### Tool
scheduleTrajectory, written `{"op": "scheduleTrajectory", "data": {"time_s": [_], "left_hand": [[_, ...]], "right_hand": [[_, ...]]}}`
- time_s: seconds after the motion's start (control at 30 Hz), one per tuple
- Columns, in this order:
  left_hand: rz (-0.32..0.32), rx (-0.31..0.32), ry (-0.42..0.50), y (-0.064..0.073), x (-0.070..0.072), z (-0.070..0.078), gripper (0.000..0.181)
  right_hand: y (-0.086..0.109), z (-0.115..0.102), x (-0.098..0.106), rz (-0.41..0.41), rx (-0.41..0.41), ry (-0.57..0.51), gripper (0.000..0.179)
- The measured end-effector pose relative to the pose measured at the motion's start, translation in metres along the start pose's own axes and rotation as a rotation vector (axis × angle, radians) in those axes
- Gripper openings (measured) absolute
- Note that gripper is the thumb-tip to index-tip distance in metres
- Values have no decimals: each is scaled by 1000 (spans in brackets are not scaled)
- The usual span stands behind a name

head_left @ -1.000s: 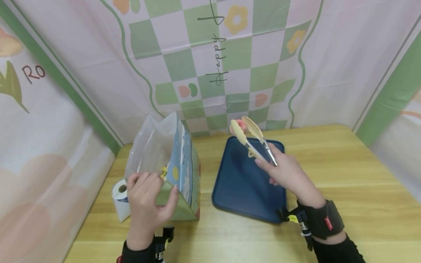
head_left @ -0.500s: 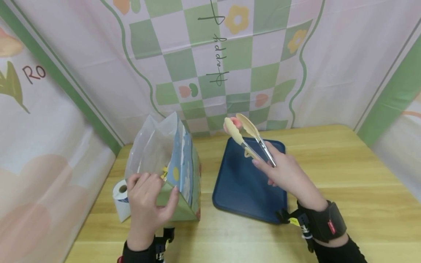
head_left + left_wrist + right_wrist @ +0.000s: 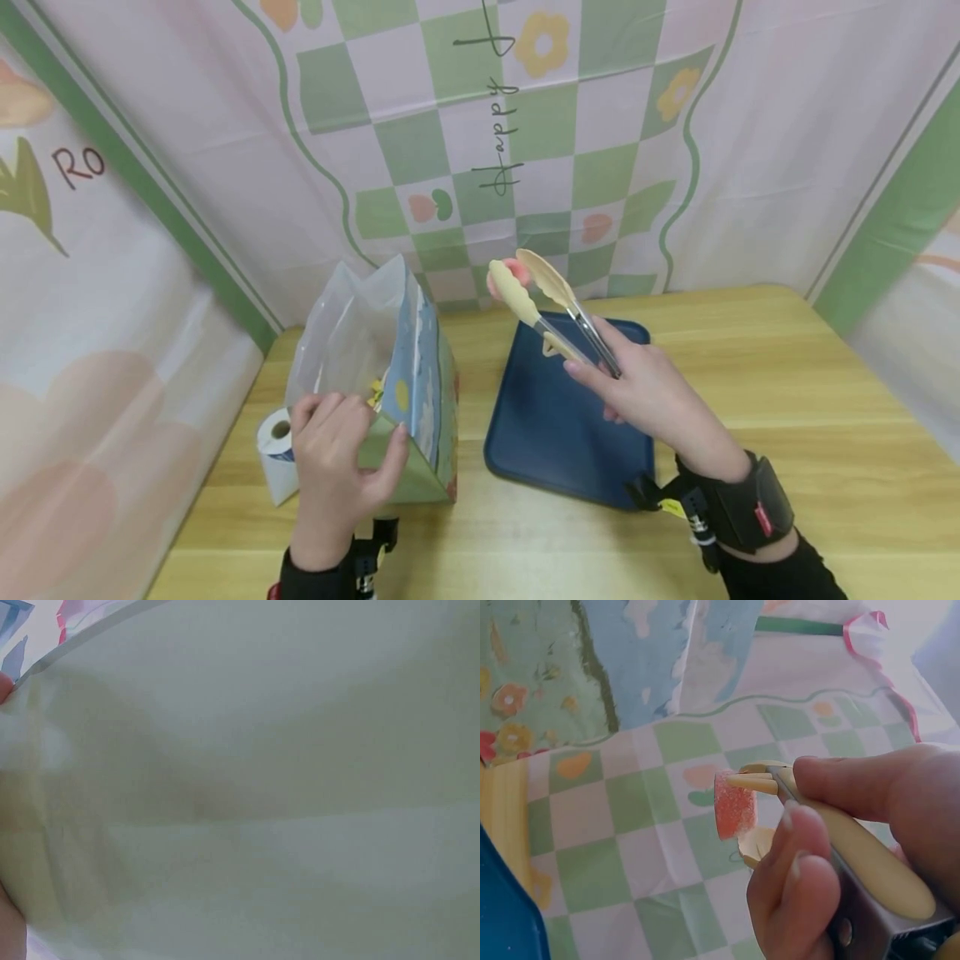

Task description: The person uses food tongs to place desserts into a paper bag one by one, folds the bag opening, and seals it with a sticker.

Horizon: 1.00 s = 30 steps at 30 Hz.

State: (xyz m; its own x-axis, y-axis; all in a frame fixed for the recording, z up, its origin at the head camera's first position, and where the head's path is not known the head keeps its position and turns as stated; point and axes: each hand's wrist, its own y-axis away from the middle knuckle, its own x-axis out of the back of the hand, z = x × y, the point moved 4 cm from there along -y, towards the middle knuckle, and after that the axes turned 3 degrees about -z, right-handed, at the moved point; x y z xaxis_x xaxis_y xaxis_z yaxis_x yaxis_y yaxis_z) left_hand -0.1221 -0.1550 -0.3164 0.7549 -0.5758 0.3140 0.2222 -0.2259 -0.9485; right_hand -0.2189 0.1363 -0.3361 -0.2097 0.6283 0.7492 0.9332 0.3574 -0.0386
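My right hand (image 3: 648,379) grips a pair of tongs (image 3: 558,321) with cream tips and metal arms, held above the back of the blue tray. Between the tips sits a pink sugar-coated gummy candy (image 3: 731,806); in the head view it is partly hidden behind one tip. My left hand (image 3: 337,467) holds the near rim of an upright green and blue paper bag (image 3: 423,392), its fingers curled over the edge. That bag stands open at the top, with a bit of something yellow visible inside. Its pale green side (image 3: 262,765) fills most of the left wrist view.
A dark blue tray (image 3: 570,425) lies on the wooden table (image 3: 787,400), right of the bag. Left of the bag stands a white paper roll (image 3: 277,454). A checked cloth (image 3: 465,133) hangs behind the table.
My right hand has moved left and slightly up, bringing the tongs and the gummy candy nearer the bag. The left hand keeps its hold on the rim.
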Motion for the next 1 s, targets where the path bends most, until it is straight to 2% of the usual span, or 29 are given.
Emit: {"op": "scheduleTrajectory", "data": {"time_s": [0.6,1.0], "left_hand": [[-4,0,-4,0,1,0,43],[-2,-5,-2,1,0,-1,41]], "right_hand": [[6,-33,10,-21,50,-25,72],[10,-56,12,-46,82,25,77]]}}
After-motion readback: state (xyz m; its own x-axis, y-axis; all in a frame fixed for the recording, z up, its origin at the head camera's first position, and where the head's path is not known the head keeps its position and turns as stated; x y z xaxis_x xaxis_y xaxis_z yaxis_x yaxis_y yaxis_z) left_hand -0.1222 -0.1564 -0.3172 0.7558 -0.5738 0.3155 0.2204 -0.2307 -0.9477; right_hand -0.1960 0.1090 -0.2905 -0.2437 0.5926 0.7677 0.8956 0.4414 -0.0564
